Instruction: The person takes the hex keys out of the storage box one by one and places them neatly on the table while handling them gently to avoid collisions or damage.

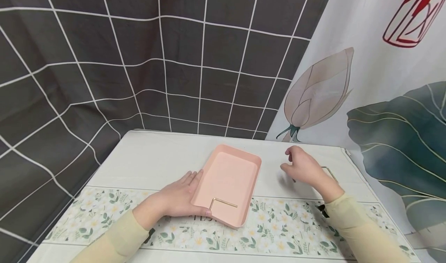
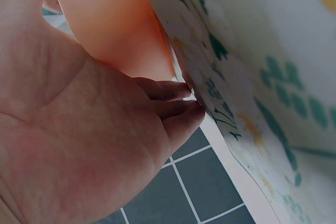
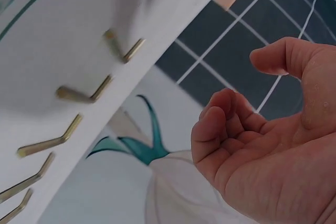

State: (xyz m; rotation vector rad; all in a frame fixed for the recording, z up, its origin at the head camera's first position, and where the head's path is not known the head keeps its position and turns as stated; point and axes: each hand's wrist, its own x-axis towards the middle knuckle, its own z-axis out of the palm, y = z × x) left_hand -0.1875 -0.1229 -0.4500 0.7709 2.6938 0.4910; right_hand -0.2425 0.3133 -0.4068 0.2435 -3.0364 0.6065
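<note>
A pink rectangular tray (image 1: 231, 174) lies at an angle on the table. One brass L-shaped hex key (image 1: 225, 202) rests inside its near end. My left hand (image 1: 179, 197) touches the tray's left side with fairly straight fingers, its thumb along the near edge. In the left wrist view, fingertips meet the table surface beside the tray wall (image 2: 113, 30). To the right of the tray, my right hand (image 1: 304, 167) hovers above the table, fingers loosely curled, thumb apart, holding nothing. Several brass hex keys (image 3: 42, 146) lie in a row near it; the hand mostly hides them in the head view.
The white table cover (image 1: 163, 154) has a floral band (image 1: 278, 228) across it. A dark curtain with white grid lines (image 1: 181, 77) hangs behind and left. A white curtain with a flower print (image 1: 313, 93) hangs at the back right.
</note>
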